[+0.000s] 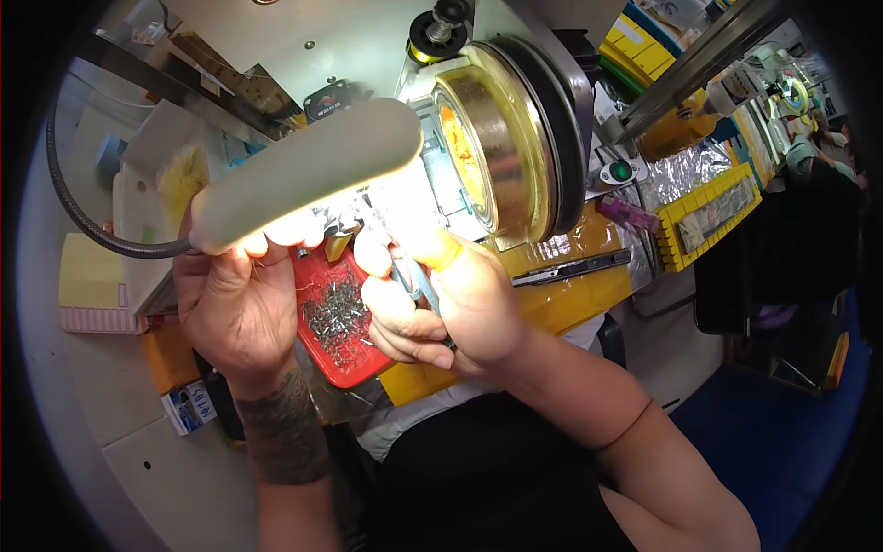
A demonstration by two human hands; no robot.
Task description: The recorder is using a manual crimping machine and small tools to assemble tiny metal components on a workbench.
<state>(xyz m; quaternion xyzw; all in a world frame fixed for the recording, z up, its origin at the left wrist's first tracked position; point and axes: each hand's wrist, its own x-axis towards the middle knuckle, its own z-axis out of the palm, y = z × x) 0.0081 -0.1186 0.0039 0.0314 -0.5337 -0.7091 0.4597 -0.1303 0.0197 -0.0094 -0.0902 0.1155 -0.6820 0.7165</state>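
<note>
Below a long pale lamp head (313,175), my left hand (237,308) is raised with its thumb and fingers drawn together. The lamp covers most of its fingertips; a fine thread or wire shows beside them, but what they grip is unclear. My right hand (460,308) is closed around pliers with blue-grey handles (418,283), their far end pointing up into the glare under the lamp. Small metal machine parts (342,221) sit between the hands, partly washed out by light. Beneath them, a red tray (354,375) holds many small metal pieces (336,313).
A large metal wheel with a black rim (520,138) stands right of the lamp. A black-handled cutter (570,269) lies on the yellow-covered bench (543,308). Yellow racks (717,216) are at right. The lamp's flexible neck (78,207) curves along the left.
</note>
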